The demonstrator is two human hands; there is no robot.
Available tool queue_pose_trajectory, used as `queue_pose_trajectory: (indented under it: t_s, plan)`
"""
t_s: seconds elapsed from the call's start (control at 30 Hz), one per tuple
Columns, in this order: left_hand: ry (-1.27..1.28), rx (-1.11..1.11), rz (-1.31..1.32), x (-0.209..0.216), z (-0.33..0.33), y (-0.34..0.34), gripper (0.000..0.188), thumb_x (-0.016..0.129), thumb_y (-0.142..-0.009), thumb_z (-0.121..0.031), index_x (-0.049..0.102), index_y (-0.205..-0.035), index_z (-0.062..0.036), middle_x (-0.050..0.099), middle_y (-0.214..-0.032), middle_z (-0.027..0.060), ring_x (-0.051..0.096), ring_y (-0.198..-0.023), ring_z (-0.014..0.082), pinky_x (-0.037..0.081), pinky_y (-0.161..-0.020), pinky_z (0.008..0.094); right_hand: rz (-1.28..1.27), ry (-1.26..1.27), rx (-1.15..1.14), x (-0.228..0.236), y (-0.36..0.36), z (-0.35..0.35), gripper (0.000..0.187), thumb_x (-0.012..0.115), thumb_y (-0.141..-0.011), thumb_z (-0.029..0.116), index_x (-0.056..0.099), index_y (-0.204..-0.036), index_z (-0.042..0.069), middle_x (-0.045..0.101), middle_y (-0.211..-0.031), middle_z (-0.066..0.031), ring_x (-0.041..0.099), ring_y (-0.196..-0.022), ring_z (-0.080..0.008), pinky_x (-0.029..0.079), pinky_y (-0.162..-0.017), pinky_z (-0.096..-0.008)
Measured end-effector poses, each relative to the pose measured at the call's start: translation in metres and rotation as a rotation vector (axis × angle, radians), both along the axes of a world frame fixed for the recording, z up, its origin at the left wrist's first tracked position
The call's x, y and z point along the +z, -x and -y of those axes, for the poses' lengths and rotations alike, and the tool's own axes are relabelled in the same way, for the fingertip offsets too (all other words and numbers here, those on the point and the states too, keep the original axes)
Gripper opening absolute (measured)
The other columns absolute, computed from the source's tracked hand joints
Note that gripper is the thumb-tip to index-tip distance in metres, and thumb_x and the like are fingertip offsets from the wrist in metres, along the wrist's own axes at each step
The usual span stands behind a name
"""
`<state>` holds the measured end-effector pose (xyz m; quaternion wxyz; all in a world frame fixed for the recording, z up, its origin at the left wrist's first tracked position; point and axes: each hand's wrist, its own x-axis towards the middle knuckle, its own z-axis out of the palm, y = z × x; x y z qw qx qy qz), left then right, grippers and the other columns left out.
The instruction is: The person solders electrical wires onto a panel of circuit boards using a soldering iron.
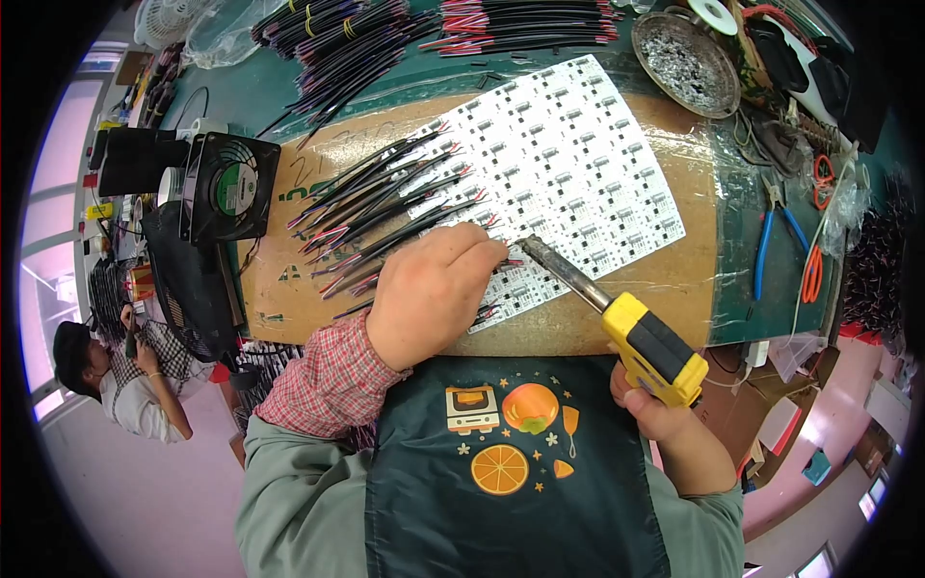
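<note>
My right hand (657,409) grips a yellow and black soldering gun (655,349). Its dark metal tip reaches up and left to a white circuit board panel (617,183), close by my left fingers. With thumb and fingers pinched together, my left hand (432,284) holds a thin wire at the panel's left part; most of that wire is hidden under the hand. Several black-sheathed wires (371,207) with red and bare ends lie in a row along the panel's left edge, their tips over it. Rows of small dark components cover the panel.
Under the panel lies a brown cardboard sheet (674,279). A black fan (231,188) stands left, and wire bundles (525,24) lie at the back. At right are a round metal dish (686,63) with metal scraps and blue-handled pliers (774,236). Another person (145,376) sits far left.
</note>
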<state>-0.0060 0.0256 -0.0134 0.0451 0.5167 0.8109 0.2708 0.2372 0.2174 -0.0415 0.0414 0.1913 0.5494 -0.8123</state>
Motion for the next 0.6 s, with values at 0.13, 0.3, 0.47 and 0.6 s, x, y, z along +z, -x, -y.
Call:
queue_pose_trajectory:
  t_s: [0.13, 0.3, 0.47, 0.6]
  plan:
    - [0.006, 0.002, -0.009, 0.001, -0.0001, 0.0002, 0.019, 0.066, -0.077, 0.001, 0.065, -0.095, -0.0053, 0.063, -0.088, 0.0102, 0.063, -0.078, 0.0294, 0.052, -0.066, 0.0367, -0.014, 0.074, -0.055, 0.0019, 0.0005, 0.0014, 0.036, 0.07, -0.078, 0.004, 0.055, -0.11, -0.001, 0.056, -0.077, -0.0021, 0.053, -0.067, -0.0114, 0.046, -0.062, -0.0274]
    - [0.012, -0.001, -0.001, 0.0017, 0.0005, 0.0031, 0.019, 0.066, -0.077, 0.0, 0.065, -0.094, -0.006, 0.063, -0.088, 0.0101, 0.063, -0.078, 0.0292, 0.052, -0.066, 0.0362, -0.021, 0.022, -0.017, 0.0003, -0.0014, -0.0001, 0.037, 0.069, -0.078, 0.005, 0.055, -0.112, -0.002, 0.056, -0.077, -0.0026, 0.053, -0.066, -0.0115, 0.045, -0.062, -0.0272]
    - [0.02, -0.03, 0.048, 0.0024, 0.0008, 0.0057, 0.019, 0.067, -0.076, 0.001, 0.065, -0.094, -0.0064, 0.065, -0.089, 0.0097, 0.064, -0.079, 0.0286, 0.053, -0.067, 0.0358, -0.024, 0.009, -0.02, 0.0009, -0.0001, 0.0012, 0.039, 0.069, -0.078, 0.006, 0.054, -0.113, -0.004, 0.056, -0.077, -0.0029, 0.053, -0.065, -0.0117, 0.045, -0.061, -0.0268]
    - [0.019, -0.031, 0.045, 0.0031, 0.0007, 0.0056, 0.02, 0.067, -0.076, 0.001, 0.066, -0.094, -0.0066, 0.065, -0.09, 0.0096, 0.064, -0.079, 0.0287, 0.053, -0.068, 0.0357, -0.015, 0.006, -0.007, -0.0021, -0.0027, 0.0002, 0.04, 0.069, -0.078, 0.006, 0.054, -0.114, -0.004, 0.056, -0.077, -0.0025, 0.053, -0.065, -0.0116, 0.045, -0.061, -0.0266]
